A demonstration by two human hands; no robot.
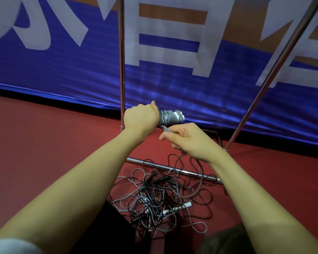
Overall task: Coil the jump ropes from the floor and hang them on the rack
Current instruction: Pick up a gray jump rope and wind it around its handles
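Note:
My left hand [140, 118] is shut around a grey jump rope bundle [170, 117], its cord wound tightly around the white handles that stick out to the right. Just below and to the right, my right hand [188, 139] pinches the loose grey end of that cord [166, 129] close to the bundle. A tangled pile of grey and black jump ropes [161, 197] with white handles lies on the red floor beneath my arms. The rack's chrome poles [121, 70] rise behind my hands.
The rack's second chrome pole [275, 74] slants up at the right, and its base bar [173, 170] lies across the floor under the top of the pile. A blue banner with large white characters [62, 70] covers the wall behind. Red floor [44, 143] stretches to the left.

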